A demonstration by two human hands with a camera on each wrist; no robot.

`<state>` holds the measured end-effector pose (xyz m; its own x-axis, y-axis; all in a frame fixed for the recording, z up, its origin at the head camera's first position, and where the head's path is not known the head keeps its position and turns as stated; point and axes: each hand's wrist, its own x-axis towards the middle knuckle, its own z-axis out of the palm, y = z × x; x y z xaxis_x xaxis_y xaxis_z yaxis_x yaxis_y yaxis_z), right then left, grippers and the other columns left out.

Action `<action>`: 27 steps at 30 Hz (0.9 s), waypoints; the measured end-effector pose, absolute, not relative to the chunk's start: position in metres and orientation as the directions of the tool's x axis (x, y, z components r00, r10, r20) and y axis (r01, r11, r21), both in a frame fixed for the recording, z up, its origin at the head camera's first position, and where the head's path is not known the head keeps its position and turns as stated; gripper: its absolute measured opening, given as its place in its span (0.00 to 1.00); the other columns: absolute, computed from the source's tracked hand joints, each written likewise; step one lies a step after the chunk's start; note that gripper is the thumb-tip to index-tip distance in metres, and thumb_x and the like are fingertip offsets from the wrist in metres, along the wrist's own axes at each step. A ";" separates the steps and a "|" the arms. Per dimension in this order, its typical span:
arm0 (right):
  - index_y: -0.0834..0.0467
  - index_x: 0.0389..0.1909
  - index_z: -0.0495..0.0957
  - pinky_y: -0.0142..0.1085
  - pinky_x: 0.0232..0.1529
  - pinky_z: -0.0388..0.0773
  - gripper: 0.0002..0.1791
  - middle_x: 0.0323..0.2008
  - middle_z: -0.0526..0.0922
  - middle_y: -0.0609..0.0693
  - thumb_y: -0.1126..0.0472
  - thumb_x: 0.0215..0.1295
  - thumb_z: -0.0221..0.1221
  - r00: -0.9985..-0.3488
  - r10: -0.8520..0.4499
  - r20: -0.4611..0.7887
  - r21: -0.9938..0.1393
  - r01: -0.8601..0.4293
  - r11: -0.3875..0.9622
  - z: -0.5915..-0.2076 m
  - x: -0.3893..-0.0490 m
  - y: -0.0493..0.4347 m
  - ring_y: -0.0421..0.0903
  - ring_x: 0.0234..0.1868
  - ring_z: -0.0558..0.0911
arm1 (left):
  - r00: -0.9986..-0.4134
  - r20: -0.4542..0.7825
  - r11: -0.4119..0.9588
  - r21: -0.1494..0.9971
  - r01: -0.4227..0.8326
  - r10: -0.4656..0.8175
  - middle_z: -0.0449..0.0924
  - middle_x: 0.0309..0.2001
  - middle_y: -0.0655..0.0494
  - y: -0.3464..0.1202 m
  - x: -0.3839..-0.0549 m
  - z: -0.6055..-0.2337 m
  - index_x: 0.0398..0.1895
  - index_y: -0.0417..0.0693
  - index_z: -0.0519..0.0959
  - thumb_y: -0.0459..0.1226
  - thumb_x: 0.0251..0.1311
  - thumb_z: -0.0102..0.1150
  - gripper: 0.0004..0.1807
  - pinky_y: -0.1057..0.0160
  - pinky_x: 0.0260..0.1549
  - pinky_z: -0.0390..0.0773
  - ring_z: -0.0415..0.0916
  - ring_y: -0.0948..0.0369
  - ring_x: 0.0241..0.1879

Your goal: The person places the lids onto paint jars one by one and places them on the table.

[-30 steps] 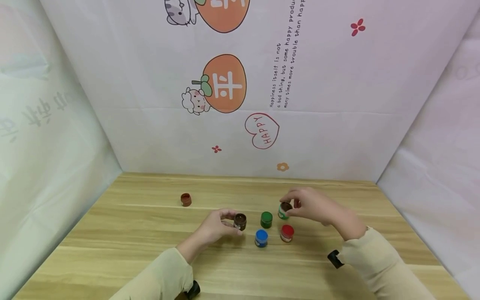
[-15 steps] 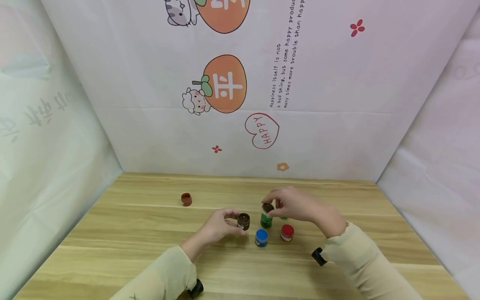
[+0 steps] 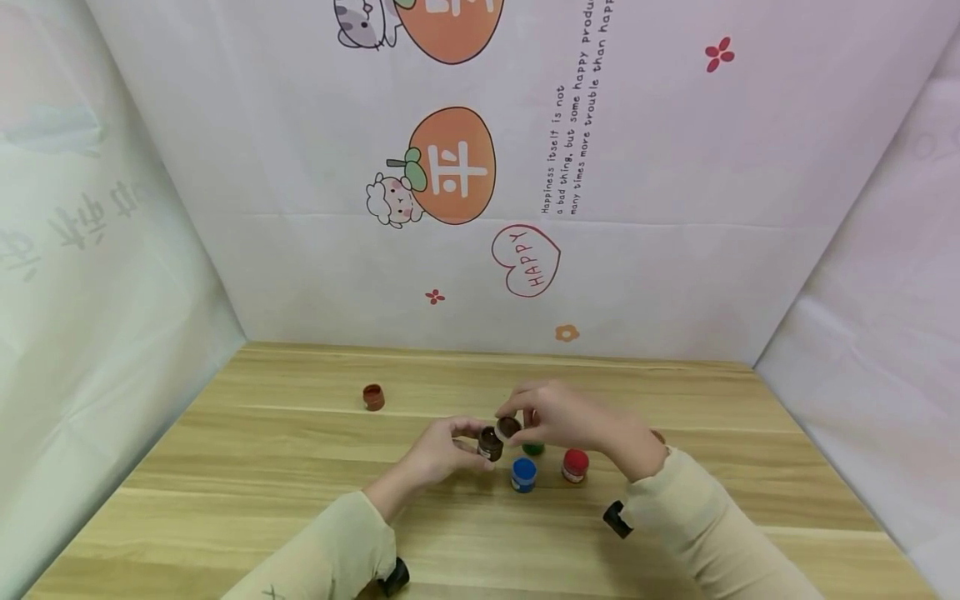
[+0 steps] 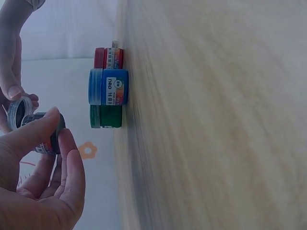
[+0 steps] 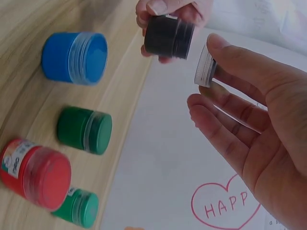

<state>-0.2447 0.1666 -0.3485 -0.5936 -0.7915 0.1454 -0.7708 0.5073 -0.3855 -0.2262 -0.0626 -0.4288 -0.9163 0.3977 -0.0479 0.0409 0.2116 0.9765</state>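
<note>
My left hand [image 3: 437, 457] grips a small dark brown paint jar [image 3: 491, 447] with no lid on it, between thumb and fingers, above the table. In my right hand [image 3: 561, 417], a round clear-rimmed screw lid [image 3: 508, 428] is pinched at its edge. The lid is tilted, its dark inside toward the head camera. It sits right beside the jar's mouth; a narrow gap separates them in the right wrist view, where the jar [image 5: 168, 37] and lid [image 5: 205, 69] both show. Below the hands stand a lidded blue jar [image 3: 523, 475] and a partly hidden green jar [image 3: 533, 448].
A lidded red jar [image 3: 575, 466] stands right of the blue one. A light green jar [image 5: 85, 210] shows in the right wrist view. An uncovered reddish-brown jar [image 3: 373, 398] stands far left. Something reddish-brown [image 3: 658, 436] peeks out behind the right forearm. A printed cloth [image 3: 637, 283] closes the back.
My right hand has carried the lid left, from over the light green jar, past the green jar, to the dark jar's mouth. My left hand has shifted slightly right with the jar.
</note>
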 end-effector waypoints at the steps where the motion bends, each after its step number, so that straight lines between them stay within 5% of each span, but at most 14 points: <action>1: 0.61 0.50 0.87 0.28 0.32 0.78 0.15 0.42 0.83 0.46 0.64 0.62 0.72 -0.587 -0.796 0.149 -0.381 -0.777 0.501 -0.349 -0.245 0.165 0.33 0.31 0.76 | -0.915 -0.046 0.214 0.976 0.044 0.400 0.80 0.51 0.47 -0.062 -0.226 -0.429 0.58 0.36 0.81 0.25 0.55 0.73 0.25 0.56 0.43 0.84 0.85 0.54 0.42; 27: 0.59 0.47 0.88 0.27 0.31 0.76 0.13 0.38 0.83 0.45 0.60 0.63 0.72 -0.578 -0.802 0.151 -0.322 -0.796 0.513 -0.355 -0.243 0.152 0.34 0.29 0.74 | -0.903 -0.031 0.208 0.976 0.065 0.428 0.83 0.49 0.49 -0.059 -0.227 -0.426 0.57 0.35 0.82 0.27 0.56 0.74 0.24 0.57 0.44 0.83 0.85 0.56 0.40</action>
